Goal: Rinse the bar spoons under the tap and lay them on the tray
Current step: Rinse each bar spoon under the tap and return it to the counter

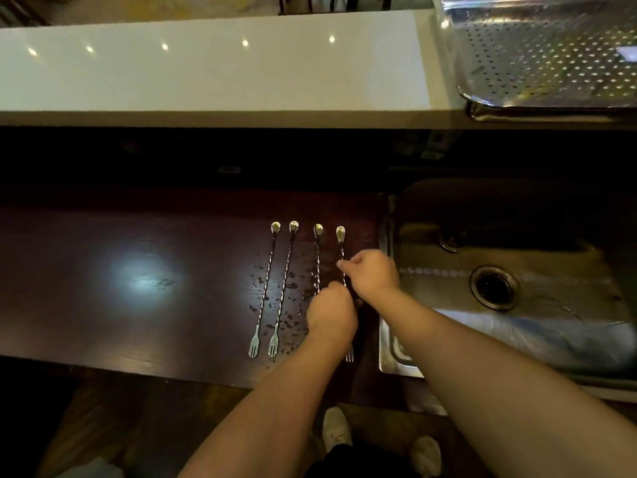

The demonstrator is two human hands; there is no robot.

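Four bar spoons are lying side by side on the dark bench (103, 298), bowls toward 12 o'clock and fork ends toward 6 o'clock. Water droplets (291, 286) are beading on the wood around them.

The first spoon (264, 291) and second spoon (283, 291) are lying untouched at the 9 o'clock side of the row. The third spoon (317, 257) is running under the left hand (331, 315), whose fingers are curled down over the stems; whether its grip is closing on the third stem or on the fourth cannot be told. The right hand (374, 274) is pinching the twisted stem of the fourth spoon (341, 243) near its middle, between thumb and fingertips, a narrow grip.

The steel sink (551, 326) is sitting at 3 o'clock of the spoons, just beside them, with its drain (494, 287) in view; no tap is showing. A perforated steel tray (544, 56) is resting on the white counter (206, 63) toward 1 o'clock, well apart from the spoons. No spoon is lying on it yet.

Handling judgement: the spoons are looking light, stiff and thin, and wet metal is likely to be slippery. The twisted stem is offering the best purchase; a mid-stem pinch should be keeping each spoon balanced. The fork tines are calling for care.
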